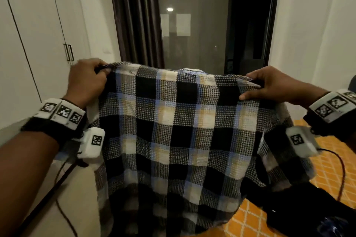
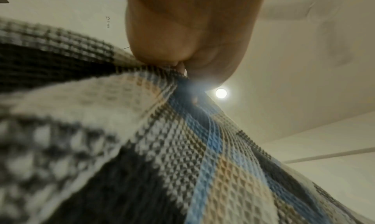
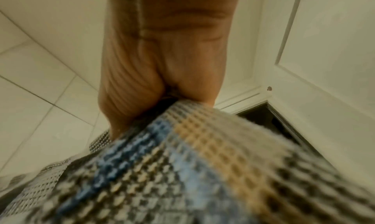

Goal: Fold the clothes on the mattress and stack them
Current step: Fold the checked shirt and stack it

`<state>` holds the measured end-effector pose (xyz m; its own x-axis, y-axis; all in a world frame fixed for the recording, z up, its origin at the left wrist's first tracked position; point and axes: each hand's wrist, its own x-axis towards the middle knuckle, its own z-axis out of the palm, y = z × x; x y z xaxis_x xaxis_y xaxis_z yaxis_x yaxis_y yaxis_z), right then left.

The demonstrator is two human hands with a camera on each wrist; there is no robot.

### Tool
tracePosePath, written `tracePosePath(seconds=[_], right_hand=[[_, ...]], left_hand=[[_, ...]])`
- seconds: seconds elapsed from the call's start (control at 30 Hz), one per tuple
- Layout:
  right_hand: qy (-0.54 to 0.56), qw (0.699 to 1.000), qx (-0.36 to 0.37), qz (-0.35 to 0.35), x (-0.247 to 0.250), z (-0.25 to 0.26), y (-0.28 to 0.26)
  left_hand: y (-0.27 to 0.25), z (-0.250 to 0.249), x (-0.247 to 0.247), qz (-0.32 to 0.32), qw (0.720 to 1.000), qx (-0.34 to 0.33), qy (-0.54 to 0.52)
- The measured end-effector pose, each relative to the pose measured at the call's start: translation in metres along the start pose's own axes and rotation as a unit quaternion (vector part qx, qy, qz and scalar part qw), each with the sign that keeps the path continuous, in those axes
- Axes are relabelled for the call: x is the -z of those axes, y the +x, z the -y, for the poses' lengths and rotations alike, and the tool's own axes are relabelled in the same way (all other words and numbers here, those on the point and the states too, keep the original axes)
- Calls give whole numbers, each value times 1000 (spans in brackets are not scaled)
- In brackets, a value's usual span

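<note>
My left hand (image 1: 87, 81) and right hand (image 1: 273, 84) each pinch the plaid shirt's (image 1: 173, 131) shoulders in mid-air; folding not yet begun, no stack visible

Checked shirt (image 1: 173, 131): black, white, pale-blue, cream-yellow squares, waffle weave. Mattress cover (image 1: 327, 175), lower right of frame: orange, white diamond lattice. Curtain (image 1: 134, 15), top centre: dark brown. Wardrobe doors (image 1: 34, 34), left: off-white. Wrist bands (image 1: 61, 111): white, black square codes. Dark garment (image 1: 300, 211), lower right: black.
</note>
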<state>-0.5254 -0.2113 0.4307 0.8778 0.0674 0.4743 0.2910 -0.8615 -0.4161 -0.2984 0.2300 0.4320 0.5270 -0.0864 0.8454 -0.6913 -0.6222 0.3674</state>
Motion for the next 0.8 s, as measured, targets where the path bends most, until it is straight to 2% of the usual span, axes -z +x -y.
tracePosePath(seconds=[0.07,0.13,0.23,0.37,0.47,0.53,0.6,0.63,0.73,0.8], right_hand=[[7,999,-24,-26,-11,-19,1],[13,992,-49,-119,-24,-39,1],[21,963,-60,-263,-36,-49,-1],[-98,948,45,-298,-29,-27,-16],[-150,925,125,-327,0,10,-27],[-157,898,122,-392,20,34,-29],[-137,883,116,-434,25,42,-27],[-132,895,118,-410,23,45,-23],[-196,935,113,-272,9,19,-7],[-198,941,84,-261,3,3,-4]], left_hand=[[-13,8,-15,19,1000,16,-1],[-23,11,-23,7,1000,16,-10],[-30,12,-20,-7,1000,3,-18],[-28,11,2,-28,999,4,-33],[-24,3,31,-88,994,-15,-55],[-21,-5,51,-120,990,-23,-72],[-12,-2,57,-119,989,-31,-87],[-8,0,52,-93,993,-30,-65],[-10,12,23,4,999,15,-39],[-16,17,12,7,998,38,-51]])
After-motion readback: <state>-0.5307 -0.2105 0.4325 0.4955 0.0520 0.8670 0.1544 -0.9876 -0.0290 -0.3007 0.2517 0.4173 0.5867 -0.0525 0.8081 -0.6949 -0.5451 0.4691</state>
